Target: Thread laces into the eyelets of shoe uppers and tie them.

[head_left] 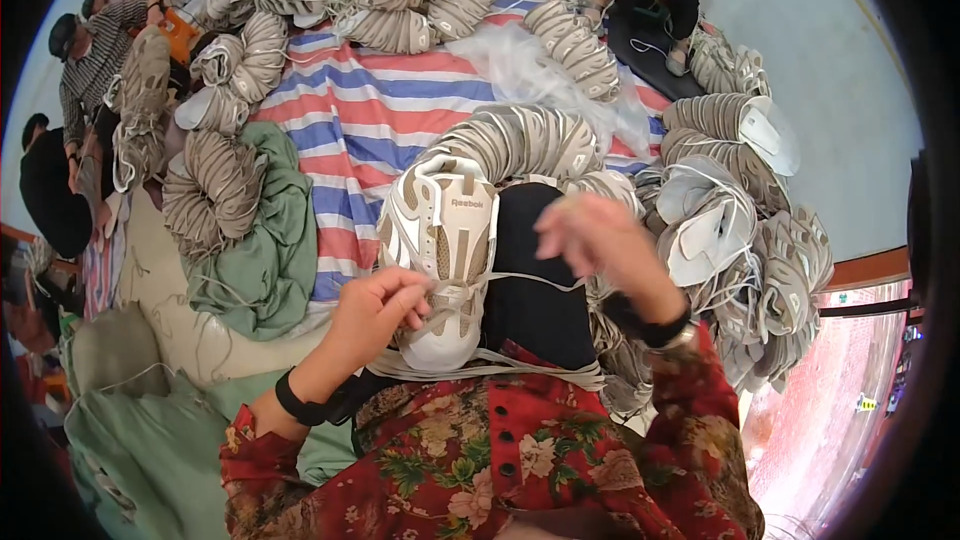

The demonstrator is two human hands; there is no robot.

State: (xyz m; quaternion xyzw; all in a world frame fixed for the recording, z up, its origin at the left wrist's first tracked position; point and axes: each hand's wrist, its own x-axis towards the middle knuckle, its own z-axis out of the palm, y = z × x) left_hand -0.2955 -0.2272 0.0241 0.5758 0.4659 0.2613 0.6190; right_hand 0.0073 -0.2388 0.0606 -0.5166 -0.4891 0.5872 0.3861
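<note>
A beige and white sneaker upper (460, 230) rests on my lap, its rounded white toe toward me. A pale shoelace (535, 278) crosses its lower front and runs right over my dark trouser leg. My left hand (380, 308) is closed at the upper's left edge beside the lacing, thumb and forefinger pinched together. What lies between those fingertips is hidden. My right hand (598, 238) is raised right of the upper, above the trouser leg. Motion smears its fingers, so I cannot see whether they hold the lace. More pale laces (520, 368) lie across my lap.
A curved row of nested shoe uppers (530, 135) lies just beyond my lap. More bundles (745, 140) are heaped at right, with others (215, 190) at left by green cloth (270, 250). Striped sheeting (350, 110) covers the floor. Other people (100, 60) sit at far left and far right.
</note>
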